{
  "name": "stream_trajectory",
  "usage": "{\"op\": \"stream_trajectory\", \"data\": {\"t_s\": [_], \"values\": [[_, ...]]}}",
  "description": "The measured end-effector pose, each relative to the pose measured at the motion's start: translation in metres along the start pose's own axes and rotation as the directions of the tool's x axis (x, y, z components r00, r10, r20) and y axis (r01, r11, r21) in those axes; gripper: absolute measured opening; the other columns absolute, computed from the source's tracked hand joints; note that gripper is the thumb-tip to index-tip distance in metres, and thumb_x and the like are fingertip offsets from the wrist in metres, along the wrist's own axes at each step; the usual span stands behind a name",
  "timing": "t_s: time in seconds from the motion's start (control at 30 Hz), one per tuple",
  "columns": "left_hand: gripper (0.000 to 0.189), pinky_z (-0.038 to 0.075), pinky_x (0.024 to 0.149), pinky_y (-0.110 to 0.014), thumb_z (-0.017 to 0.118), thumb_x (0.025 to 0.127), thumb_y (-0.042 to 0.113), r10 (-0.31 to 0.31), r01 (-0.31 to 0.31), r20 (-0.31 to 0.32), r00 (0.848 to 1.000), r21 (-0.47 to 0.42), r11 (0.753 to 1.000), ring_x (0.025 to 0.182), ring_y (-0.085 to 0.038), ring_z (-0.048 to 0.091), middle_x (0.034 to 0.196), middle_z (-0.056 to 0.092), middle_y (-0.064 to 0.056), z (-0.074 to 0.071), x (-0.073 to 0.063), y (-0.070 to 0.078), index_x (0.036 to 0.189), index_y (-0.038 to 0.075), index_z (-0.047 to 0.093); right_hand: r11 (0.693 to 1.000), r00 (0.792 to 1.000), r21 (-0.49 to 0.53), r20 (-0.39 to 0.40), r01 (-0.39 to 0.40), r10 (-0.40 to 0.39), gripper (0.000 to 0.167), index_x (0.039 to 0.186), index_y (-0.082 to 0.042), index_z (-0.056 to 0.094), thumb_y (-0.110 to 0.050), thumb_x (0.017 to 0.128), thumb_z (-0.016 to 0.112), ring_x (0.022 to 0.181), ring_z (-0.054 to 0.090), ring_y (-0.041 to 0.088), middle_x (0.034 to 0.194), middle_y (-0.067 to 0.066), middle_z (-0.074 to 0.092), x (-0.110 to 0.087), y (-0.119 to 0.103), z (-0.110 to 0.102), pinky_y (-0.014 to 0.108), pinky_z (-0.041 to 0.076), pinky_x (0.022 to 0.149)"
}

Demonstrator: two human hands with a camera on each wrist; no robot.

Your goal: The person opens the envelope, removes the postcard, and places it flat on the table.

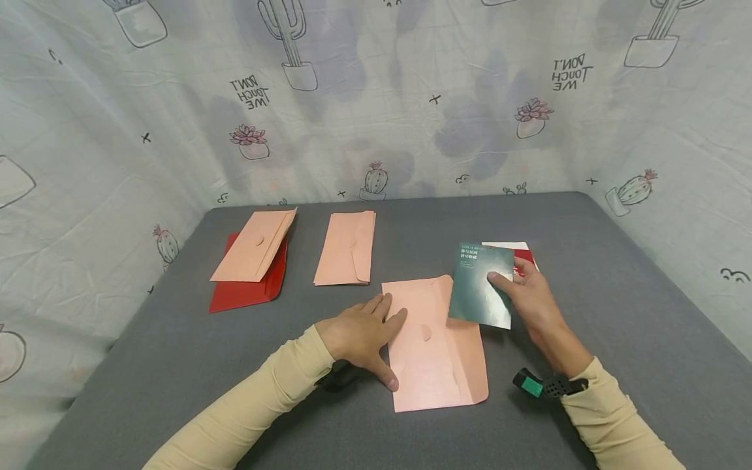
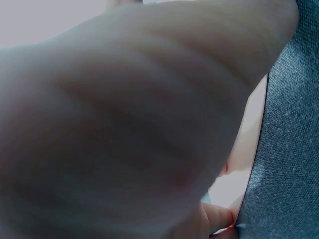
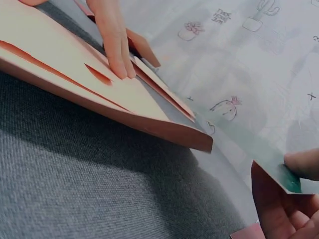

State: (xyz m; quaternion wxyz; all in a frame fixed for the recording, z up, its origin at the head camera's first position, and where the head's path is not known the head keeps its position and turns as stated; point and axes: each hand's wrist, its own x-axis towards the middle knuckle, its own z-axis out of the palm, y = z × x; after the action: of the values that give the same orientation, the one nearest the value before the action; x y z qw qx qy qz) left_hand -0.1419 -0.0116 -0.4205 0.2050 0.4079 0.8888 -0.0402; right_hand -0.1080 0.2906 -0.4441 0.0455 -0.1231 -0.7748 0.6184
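Note:
A pink envelope lies in front of me, its flap folded open toward the right. My left hand rests on its left edge, fingers straight and thumb spread apart. Between thumb and fingers, my right hand pinches a dark green card with white print near its top. That card is above the envelope's upper right part and covers some of it. In the right wrist view the envelope's slit opening shows beside the flap. The left wrist view is mostly filled by the blurred left hand.
A white and red card lies behind my right hand, partly hidden. Closed pink envelopes lie at the back middle. Another pink envelope sits on a red envelope at the left. A patterned curtain surrounds the grey table.

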Motion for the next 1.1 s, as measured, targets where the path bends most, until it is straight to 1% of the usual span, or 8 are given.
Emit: {"op": "stream_trajectory", "data": {"t_s": [0.17, 0.4, 0.53, 0.67, 0.77, 0.83, 0.97, 1.1], "values": [[0.122, 0.027, 0.125, -0.048, 0.079, 0.07, 0.072, 0.001, -0.001, -0.003, 1.0, -0.003, 1.0, 0.159, -0.035, 0.013, 0.17, 0.011, -0.02, 0.0001, 0.0003, -0.0002, 0.162, 0.015, 0.023, 0.998, 0.999, -0.055, -0.029, -0.026, 0.025, 0.065, 0.142, 0.005, 0.046, -0.04, 0.099, 0.064, 0.079, 0.063, -0.001, 0.084, -0.02, 0.068, -0.0003, 0.0002, -0.0009, 0.021, 0.053, 0.074], [0.122, 0.028, 0.124, -0.049, 0.079, 0.069, 0.072, 0.006, -0.006, -0.012, 1.0, 0.006, 1.0, 0.158, -0.035, 0.015, 0.17, 0.013, -0.02, 0.0003, 0.0005, -0.0002, 0.162, 0.015, 0.025, 0.997, 0.997, -0.031, -0.037, -0.068, 0.067, 0.07, 0.139, 0.005, 0.055, -0.05, 0.097, 0.062, 0.076, 0.072, -0.002, 0.081, -0.025, 0.072, -0.0034, -0.0019, -0.0031, 0.019, 0.057, 0.073], [0.122, 0.027, 0.124, -0.049, 0.079, 0.069, 0.072, 0.004, -0.004, -0.012, 1.0, 0.002, 1.0, 0.159, -0.035, 0.015, 0.17, 0.013, -0.02, 0.0004, 0.0002, -0.0002, 0.162, 0.015, 0.025, 0.996, 0.993, -0.06, -0.101, -0.07, 0.063, 0.05, 0.105, -0.006, 0.072, -0.053, 0.096, 0.063, 0.064, 0.059, -0.002, 0.063, -0.023, 0.059, -0.0043, -0.0017, -0.0037, 0.02, 0.051, 0.066], [0.122, 0.027, 0.124, -0.049, 0.079, 0.069, 0.073, 0.001, -0.001, -0.012, 1.0, 0.0, 1.0, 0.159, -0.035, 0.015, 0.17, 0.013, -0.02, 0.0002, -0.0002, -0.0001, 0.162, 0.015, 0.024, 0.996, 0.988, -0.062, -0.142, -0.062, 0.053, 0.04, 0.081, -0.018, 0.067, -0.055, 0.096, 0.061, 0.059, 0.049, 0.002, 0.055, -0.018, 0.047, -0.0046, -0.0018, -0.0042, 0.025, 0.045, 0.061], [0.123, 0.027, 0.124, -0.048, 0.079, 0.069, 0.073, 0.002, -0.002, -0.013, 1.0, 0.002, 1.0, 0.159, -0.035, 0.015, 0.17, 0.013, -0.02, 0.0001, -0.0004, -0.0001, 0.162, 0.015, 0.024, 0.996, 0.989, -0.067, -0.14, -0.062, 0.053, 0.049, 0.1, -0.009, 0.068, -0.056, 0.101, 0.053, 0.071, 0.057, 0.004, 0.07, -0.015, 0.061, -0.0043, -0.003, -0.0046, 0.026, 0.048, 0.07], [0.123, 0.027, 0.124, -0.049, 0.079, 0.069, 0.073, 0.003, -0.003, -0.013, 1.0, 0.003, 1.0, 0.159, -0.035, 0.015, 0.17, 0.013, -0.02, -0.0001, -0.0006, -0.0001, 0.162, 0.015, 0.024, 0.996, 0.99, -0.065, -0.131, -0.062, 0.053, 0.058, 0.123, -0.001, 0.062, -0.053, 0.104, 0.044, 0.103, 0.06, 0.012, 0.104, -0.003, 0.069, -0.0038, -0.0041, -0.0048, 0.033, 0.048, 0.093], [0.123, 0.027, 0.124, -0.049, 0.079, 0.069, 0.073, 0.005, -0.005, -0.012, 1.0, 0.003, 1.0, 0.159, -0.035, 0.015, 0.17, 0.013, -0.021, -0.0002, -0.0006, -0.0001, 0.162, 0.015, 0.024, 0.996, 0.989, -0.027, -0.126, -0.084, 0.08, 0.062, 0.152, 0.002, 0.037, -0.04, 0.108, 0.033, 0.148, 0.023, 0.032, 0.159, 0.02, 0.03, -0.0026, -0.0057, -0.0048, 0.051, 0.018, 0.123], [0.123, 0.027, 0.124, -0.049, 0.079, 0.069, 0.073, 0.006, -0.005, -0.011, 1.0, 0.006, 1.0, 0.158, -0.035, 0.015, 0.17, 0.013, -0.021, 0.0, -0.0004, -0.0002, 0.162, 0.015, 0.024, 0.997, 0.989, -0.006, -0.125, -0.082, 0.08, 0.058, 0.157, -0.003, 0.032, -0.033, 0.107, 0.032, 0.147, 0.023, 0.027, 0.164, 0.015, 0.026, -0.0018, -0.0054, -0.0048, 0.047, 0.021, 0.12]]}}
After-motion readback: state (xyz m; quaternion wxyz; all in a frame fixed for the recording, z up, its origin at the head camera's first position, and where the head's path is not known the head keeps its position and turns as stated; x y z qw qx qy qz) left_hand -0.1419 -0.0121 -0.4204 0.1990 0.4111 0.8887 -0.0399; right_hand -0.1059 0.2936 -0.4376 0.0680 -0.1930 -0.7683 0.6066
